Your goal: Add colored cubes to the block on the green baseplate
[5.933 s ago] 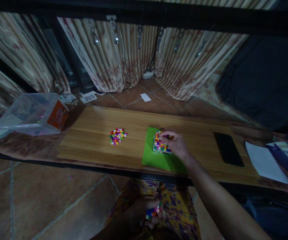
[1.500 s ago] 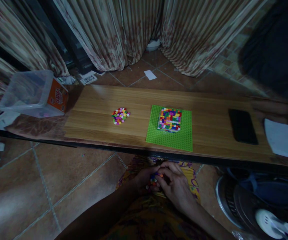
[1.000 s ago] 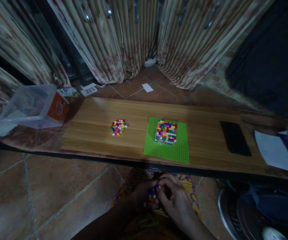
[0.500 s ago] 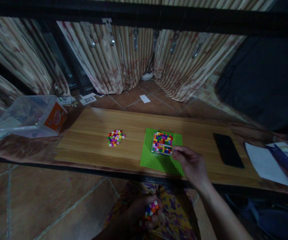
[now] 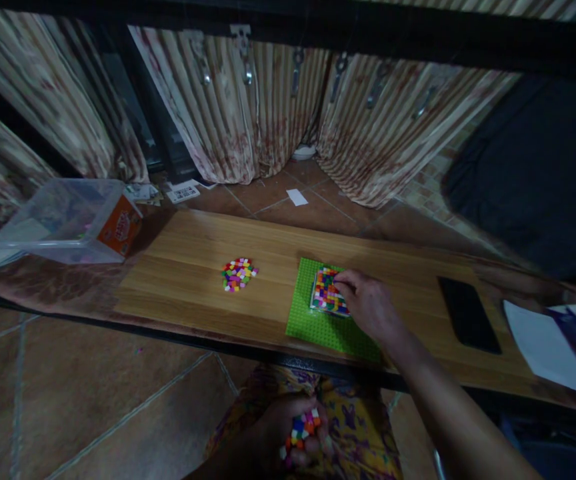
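Observation:
My left hand (image 5: 293,427) is curled low over my lap, cupping a handful of small coloured bricks (image 5: 301,433). My right hand (image 5: 368,300) reaches in from the right, thumb and forefinger pinched together at the upper right of a square, multicoloured brick build (image 5: 325,297). Whatever sits between those fingertips is too small to make out. Under the build lies a green studded baseplate (image 5: 300,320), partly covered by my right hand and its shadow. To the left, a loose pile of small coloured bricks (image 5: 238,274) rests on the wooden board (image 5: 188,280).
A clear plastic box (image 5: 78,223) with an orange label stands at the far left. On the right lie a black phone-like slab (image 5: 469,313) and white paper (image 5: 548,347). A dark bar (image 5: 288,30) with hanging hooks crosses overhead. Striped curtains (image 5: 248,127) hang behind.
My right hand has moved from the build's right edge onto its upper part, now covering its right side. My left hand stays cupped around the bricks. The whole view has shifted slightly.

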Demonstrator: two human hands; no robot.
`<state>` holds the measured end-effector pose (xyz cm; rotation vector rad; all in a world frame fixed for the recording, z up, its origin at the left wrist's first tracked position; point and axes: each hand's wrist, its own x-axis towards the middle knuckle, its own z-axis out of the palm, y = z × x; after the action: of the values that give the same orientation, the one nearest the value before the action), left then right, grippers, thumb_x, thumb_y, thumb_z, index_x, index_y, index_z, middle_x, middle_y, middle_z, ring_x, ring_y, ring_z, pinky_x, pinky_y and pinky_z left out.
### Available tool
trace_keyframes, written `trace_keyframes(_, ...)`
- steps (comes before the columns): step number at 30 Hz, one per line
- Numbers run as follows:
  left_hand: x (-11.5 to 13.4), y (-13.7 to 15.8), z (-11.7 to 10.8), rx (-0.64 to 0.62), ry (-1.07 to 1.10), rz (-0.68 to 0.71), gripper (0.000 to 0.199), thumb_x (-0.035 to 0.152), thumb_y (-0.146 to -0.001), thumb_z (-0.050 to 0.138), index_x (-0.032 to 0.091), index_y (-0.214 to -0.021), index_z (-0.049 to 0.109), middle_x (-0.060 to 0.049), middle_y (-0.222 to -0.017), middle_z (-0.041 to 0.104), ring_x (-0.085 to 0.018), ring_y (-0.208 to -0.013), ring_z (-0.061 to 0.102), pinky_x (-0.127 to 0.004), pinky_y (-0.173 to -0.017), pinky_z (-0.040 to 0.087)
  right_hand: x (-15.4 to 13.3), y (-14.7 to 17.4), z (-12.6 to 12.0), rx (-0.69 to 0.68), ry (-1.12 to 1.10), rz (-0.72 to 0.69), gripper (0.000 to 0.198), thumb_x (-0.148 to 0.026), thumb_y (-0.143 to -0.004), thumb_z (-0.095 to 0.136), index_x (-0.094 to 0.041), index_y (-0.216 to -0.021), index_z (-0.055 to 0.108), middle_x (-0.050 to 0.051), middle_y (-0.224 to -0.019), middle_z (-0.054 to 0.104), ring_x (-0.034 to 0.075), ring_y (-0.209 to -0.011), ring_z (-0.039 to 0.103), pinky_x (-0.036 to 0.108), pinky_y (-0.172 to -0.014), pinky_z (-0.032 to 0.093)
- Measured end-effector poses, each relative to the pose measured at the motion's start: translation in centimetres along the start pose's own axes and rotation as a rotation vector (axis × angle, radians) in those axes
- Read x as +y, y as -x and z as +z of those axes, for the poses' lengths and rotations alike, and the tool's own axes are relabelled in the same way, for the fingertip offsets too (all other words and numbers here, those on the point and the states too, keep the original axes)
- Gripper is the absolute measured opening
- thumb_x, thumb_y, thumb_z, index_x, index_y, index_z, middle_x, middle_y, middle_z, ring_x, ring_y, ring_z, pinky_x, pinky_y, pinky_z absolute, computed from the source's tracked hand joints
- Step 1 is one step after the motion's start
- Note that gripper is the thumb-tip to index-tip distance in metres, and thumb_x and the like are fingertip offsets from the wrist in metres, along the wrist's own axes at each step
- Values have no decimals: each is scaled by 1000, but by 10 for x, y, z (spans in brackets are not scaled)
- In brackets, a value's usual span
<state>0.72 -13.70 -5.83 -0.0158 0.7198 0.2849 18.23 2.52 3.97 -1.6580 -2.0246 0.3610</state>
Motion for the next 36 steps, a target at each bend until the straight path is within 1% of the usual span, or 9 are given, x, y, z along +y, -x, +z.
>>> trace_keyframes(5, -1, -1, -2, -38, -10, 1, 29, 41, -77, 56, 12, -79, 54, -1, -68, 52, -5, -43, 40, -16, -35, 14, -1, -6, 0, -36, 123, -110, 21, -20, -88, 47, -18, -81, 68, 6, -84, 69, 19, -75, 63, 29, -72, 45)
trace_keyframes(9, -1, -2, -2, -41, -4, 1, 30, 42, -79, 55, 12, -78, 52, -1, -68, 50, -4, -43, 38, -16, -37, 12, -2, -6, 4, -9, 128, -148, 24, -20, -89, 45, -18, -81, 68, 7, -84, 68, 18, -74, 62, 28, -70, 45)
trace_keyframes(13, -2, -2, -2, -49, 14, -23, 29, 41, -80, 51, 13, -78, 52, -2, -68, 51, -5, -44, 38, -16, -37, 11, -4, -4, 9, 39, 81, -123, 23, -20, -87, 45, -19, -88, 68, 6, -87, 70, 19, -79, 64, 29, -75, 46)
trace_keyframes(16, -2, -2, -3, -47, 6, -10, 30, 42, -78, 54, 12, -78, 53, -2, -68, 51, -5, -43, 38, -16, -36, 11, -1, 0, 7, 99, 31, -76, 24, -23, -87, 44, -20, -92, 68, 6, -91, 71, 20, -82, 65, 31, -79, 47)
trace_keyframes(21, -2, -2, -4, -68, 23, 5, 31, 42, -75, 57, 11, -77, 54, -2, -67, 51, -5, -42, 39, -17, -36, 10, 9, 7, 0, 195, -12, -29, 24, -28, -87, 46, -20, -91, 68, 6, -88, 69, 20, -77, 64, 33, -75, 48)
trace_keyframes(25, -2, -2, -3, -65, 35, -8, 31, 42, -76, 57, 11, -77, 55, -2, -66, 51, -5, -43, 38, -17, -36, 9, 9, 12, 3, 143, -42, -44, 22, -31, -87, 49, -21, -87, 69, 6, -92, 67, 20, -83, 62, 33, -77, 48)
trace_keyframes(29, -2, -2, -2, -40, -9, 12, 31, 43, -78, 54, 12, -76, 55, -2, -68, 51, -5, -43, 36, -17, -36, 10, 7, 12, 13, 141, 37, -38, 23, -35, -86, 53, -19, -88, 69, 9, -95, 63, 22, -90, 58, 36, -83, 46)
trace_keyframes(32, -2, -1, -1, -51, -42, 18, 31, 43, -78, 54, 12, -77, 55, -1, -68, 49, -5, -43, 36, -17, -36, 11, 6, 10, 18, 130, 68, -30, 23, -34, -87, 52, -18, -87, 68, 9, -95, 62, 23, -90, 57, 35, -83, 45)
trace_keyframes(36, -2, -2, -1, -18, -35, 8, 33, 44, -77, 54, 12, -76, 54, -2, -68, 50, -4, -42, 36, -18, -36, 10, 5, 9, 16, 119, 133, -60, 22, -31, -90, 47, -19, -85, 65, 9, -94, 61, 22, -88, 54, 35, -81, 44)
